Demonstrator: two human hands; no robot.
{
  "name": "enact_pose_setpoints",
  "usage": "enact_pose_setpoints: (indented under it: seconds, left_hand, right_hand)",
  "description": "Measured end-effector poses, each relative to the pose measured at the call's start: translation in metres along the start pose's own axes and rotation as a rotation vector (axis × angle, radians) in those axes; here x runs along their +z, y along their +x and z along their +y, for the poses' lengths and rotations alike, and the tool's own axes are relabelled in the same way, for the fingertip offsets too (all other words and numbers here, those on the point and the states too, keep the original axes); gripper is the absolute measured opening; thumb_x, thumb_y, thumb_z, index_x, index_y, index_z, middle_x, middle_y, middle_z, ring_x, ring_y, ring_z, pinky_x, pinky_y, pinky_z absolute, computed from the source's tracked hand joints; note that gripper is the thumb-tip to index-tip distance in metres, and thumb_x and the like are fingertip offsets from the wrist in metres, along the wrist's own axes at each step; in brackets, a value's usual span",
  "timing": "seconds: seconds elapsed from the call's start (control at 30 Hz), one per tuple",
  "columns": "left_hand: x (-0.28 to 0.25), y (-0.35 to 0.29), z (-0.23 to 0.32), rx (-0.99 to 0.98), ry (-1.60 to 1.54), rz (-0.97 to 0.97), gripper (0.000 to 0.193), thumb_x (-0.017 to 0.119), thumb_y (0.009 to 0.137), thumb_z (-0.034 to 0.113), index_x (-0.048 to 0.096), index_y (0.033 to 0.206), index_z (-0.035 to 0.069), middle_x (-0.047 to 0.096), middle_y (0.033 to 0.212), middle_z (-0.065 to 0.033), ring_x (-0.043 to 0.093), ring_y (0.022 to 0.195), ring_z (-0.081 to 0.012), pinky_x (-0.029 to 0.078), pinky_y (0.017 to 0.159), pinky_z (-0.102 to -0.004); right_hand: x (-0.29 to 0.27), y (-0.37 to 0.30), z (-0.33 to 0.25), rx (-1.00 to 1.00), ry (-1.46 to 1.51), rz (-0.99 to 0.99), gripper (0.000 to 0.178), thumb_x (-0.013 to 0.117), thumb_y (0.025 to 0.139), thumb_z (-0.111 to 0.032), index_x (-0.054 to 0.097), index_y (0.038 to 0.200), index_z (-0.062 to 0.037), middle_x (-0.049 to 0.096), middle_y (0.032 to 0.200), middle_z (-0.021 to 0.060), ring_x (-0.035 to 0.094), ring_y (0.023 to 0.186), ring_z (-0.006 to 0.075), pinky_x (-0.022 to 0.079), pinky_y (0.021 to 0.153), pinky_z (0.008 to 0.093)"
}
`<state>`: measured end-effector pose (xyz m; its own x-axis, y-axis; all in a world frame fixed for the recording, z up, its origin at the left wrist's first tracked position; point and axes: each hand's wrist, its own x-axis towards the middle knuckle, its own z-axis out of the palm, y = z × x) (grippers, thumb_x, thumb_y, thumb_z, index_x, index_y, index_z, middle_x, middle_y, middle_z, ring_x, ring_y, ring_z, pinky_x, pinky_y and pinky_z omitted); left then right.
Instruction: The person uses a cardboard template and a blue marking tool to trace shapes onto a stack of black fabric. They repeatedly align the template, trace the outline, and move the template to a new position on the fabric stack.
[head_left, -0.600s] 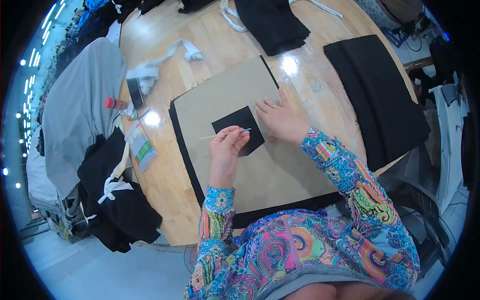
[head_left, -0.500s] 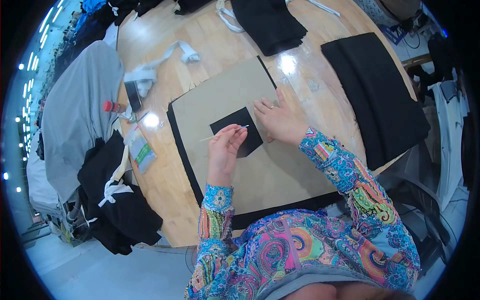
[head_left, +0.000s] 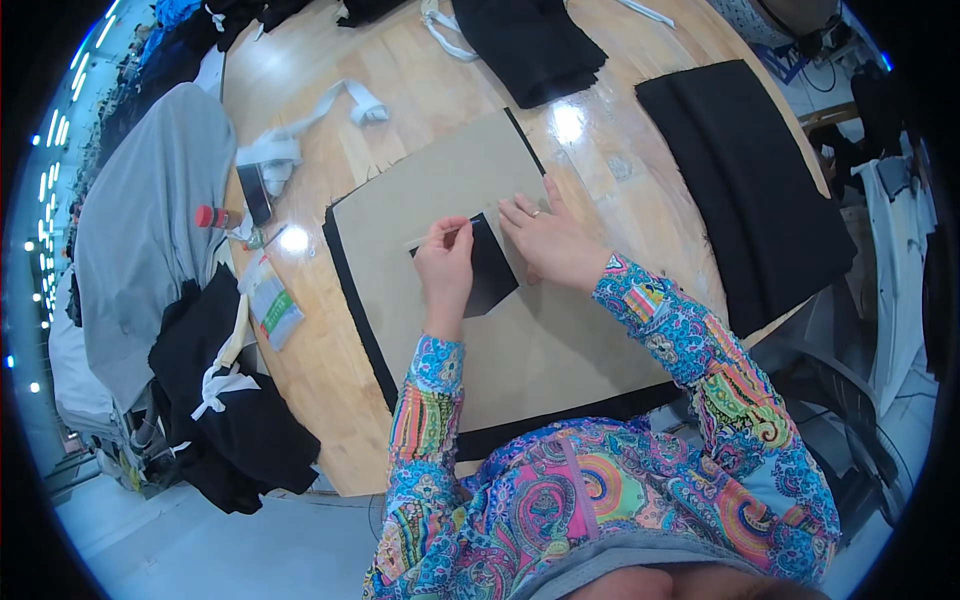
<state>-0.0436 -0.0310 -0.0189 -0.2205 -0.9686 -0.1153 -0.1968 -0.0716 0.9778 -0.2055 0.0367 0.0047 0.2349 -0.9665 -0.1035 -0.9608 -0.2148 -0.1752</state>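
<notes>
A large beige card template (head_left: 540, 365) lies on black fabric (head_left: 349, 300), whose edges show along its left and near sides. Near the template's middle, a dark pocket-shaped opening (head_left: 493, 268) appears to show the black cloth below. My left hand (head_left: 446, 268) pinches a slim pale marking pen (head_left: 476, 222), with its tip at the top edge of the opening. Flat on the template just right of the opening rests my right hand (head_left: 560, 243), fingers stretched and holding nothing.
Folded black fabric (head_left: 745, 190) lies on the right of the wooden table (head_left: 300, 380); another black piece (head_left: 530, 50) is at the back. White tape (head_left: 270, 150), a red-capped bottle (head_left: 217, 217) and a plastic packet (head_left: 270, 302) sit left. Black garments (head_left: 235, 400) hang over the left edge.
My left hand has moved up with the marking pen, from over the opening to its top edge. My right hand stays flat beside it.
</notes>
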Motion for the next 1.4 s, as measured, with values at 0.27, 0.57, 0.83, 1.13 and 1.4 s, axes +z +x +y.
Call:
enact_pose_setpoints:
  seconds: [0.27,0.57,0.83,1.13,1.4]
  left_hand:
    - [0.011,0.000,0.014,0.176,0.379,0.036,0.013,0.062,0.088,0.012,0.065,0.092,0.000,0.069,0.079,-0.0083,0.064,0.072,-0.0121,0.050,0.067,-0.0257]
    - [0.012,0.002,0.015,0.217,0.469,0.022,0.014,0.062,0.088,0.014,0.066,0.093,0.002,0.069,0.080,-0.0093,0.065,0.071,-0.0151,0.050,0.067,-0.0269]
    - [0.012,-0.026,0.009,0.458,0.627,-0.042,0.005,0.061,0.085,0.008,0.063,0.088,0.003,0.063,0.077,-0.0121,0.062,0.072,-0.0281,0.049,0.064,-0.0366]
    - [0.005,-0.082,0.013,0.480,0.621,-0.158,0.003,0.064,0.082,0.005,0.064,0.084,0.004,0.063,0.074,-0.0114,0.061,0.066,-0.0273,0.050,0.060,-0.0359]
    - [-0.043,-0.098,0.027,0.220,0.399,0.022,0.013,0.061,0.087,0.008,0.065,0.098,0.001,0.067,0.087,-0.0143,0.065,0.080,-0.0269,0.051,0.070,-0.0331]
  right_hand:
    - [0.004,0.001,-0.001,-0.007,-0.042,0.076,0.066,0.075,0.067,-0.017,0.053,0.126,-0.0006,0.050,0.136,0.0148,0.046,0.128,0.0295,0.014,0.111,0.0621]
    - [0.003,0.002,-0.002,0.018,-0.015,0.044,0.085,0.084,0.055,-0.020,0.048,0.131,-0.0020,0.046,0.138,0.0132,0.042,0.131,0.0268,0.010,0.113,0.0602]
    - [0.007,0.002,0.000,0.025,-0.025,0.050,0.083,0.083,0.058,-0.021,0.048,0.131,-0.0023,0.045,0.138,0.0138,0.041,0.131,0.0276,0.010,0.113,0.0604]
    - [-0.003,0.000,-0.002,0.023,-0.007,-0.013,0.089,0.085,0.055,-0.023,0.046,0.132,-0.0017,0.044,0.140,0.0144,0.040,0.132,0.0284,0.010,0.113,0.0604]
    - [-0.004,0.002,-0.004,0.016,0.034,-0.058,0.092,0.086,0.054,-0.023,0.044,0.133,-0.0020,0.041,0.142,0.0135,0.037,0.134,0.0278,0.009,0.112,0.0609]
